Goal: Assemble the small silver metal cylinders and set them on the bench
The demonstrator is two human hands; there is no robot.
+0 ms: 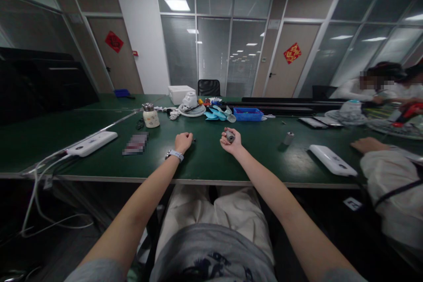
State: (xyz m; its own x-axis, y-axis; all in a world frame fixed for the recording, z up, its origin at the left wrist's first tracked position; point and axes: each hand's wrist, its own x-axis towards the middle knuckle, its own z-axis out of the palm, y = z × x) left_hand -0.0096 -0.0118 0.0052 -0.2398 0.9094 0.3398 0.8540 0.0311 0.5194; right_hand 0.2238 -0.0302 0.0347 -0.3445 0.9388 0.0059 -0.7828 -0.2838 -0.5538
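My right hand is raised a little over the green table, its fingers wrapped round a small grey metal cylinder. My left hand, with a watch on its wrist, rests on the table in a loose fist beside a tiny dark part; what the fist holds, if anything, is hidden. A second small grey cylinder stands on the table to the right. Further back lie a white fan guard, light blue fan blades and a blue tray.
A cream flask stands at the back left, a white box behind it. White power strips lie left and right, cables hanging off the left edge. A person's arm rests on the table at right; other people sit beyond.
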